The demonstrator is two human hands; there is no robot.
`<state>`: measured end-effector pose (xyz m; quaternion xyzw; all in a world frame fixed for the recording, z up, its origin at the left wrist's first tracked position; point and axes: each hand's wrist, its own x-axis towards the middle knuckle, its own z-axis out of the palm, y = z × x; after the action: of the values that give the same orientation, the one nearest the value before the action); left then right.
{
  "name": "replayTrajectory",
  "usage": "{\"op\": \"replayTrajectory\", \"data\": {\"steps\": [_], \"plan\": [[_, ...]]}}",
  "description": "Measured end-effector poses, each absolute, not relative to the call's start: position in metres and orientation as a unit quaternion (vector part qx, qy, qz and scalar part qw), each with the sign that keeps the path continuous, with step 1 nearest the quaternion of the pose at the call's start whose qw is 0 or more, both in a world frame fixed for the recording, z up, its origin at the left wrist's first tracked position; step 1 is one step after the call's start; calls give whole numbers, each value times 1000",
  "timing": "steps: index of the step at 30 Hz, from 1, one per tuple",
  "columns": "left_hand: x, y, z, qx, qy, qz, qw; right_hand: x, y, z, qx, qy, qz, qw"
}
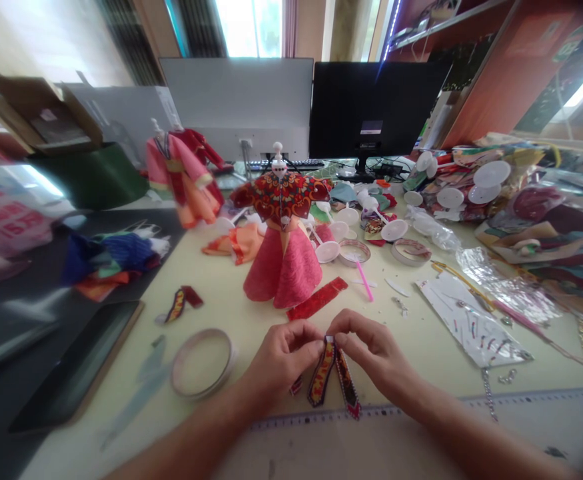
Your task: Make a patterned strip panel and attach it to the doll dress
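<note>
Pinching the trim (322, 377) at its top: left hand (288, 353) and right hand (371, 350), each thumb and forefinger drawn close on it; exact contact hidden by fingers. Trim: 2 tails, spread toward the ruler (386, 411), above the table (254, 327). Scrap (296, 385) beside left hand: 1, partly covered. Ruler: 1, left end meets the forearm (206, 413), beyond that not visible. Red strip (316, 299): 1, just beyond hands. Straw (364, 281): 1. Rings (231, 360): 3. Dresses (284, 270): 3 on stands; rear red one partly behind pink. Tablet (78, 367): 1. Monitors (378, 107): 2. Right-side pile (531, 220): blurred, uncountable.
</note>
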<state>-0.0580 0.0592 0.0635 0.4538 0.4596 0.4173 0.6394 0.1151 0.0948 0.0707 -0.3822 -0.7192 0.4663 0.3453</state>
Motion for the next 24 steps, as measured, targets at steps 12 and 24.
{"op": "replayTrajectory", "data": {"steps": [12, 24], "plan": [[-52, 57, 77, 570, 526, 378, 507, 116, 95, 68, -387, -689, 515, 332], [-51, 59, 76, 587, 539, 378, 472, 112, 91, 70, -358, -740, 456, 341]]}}
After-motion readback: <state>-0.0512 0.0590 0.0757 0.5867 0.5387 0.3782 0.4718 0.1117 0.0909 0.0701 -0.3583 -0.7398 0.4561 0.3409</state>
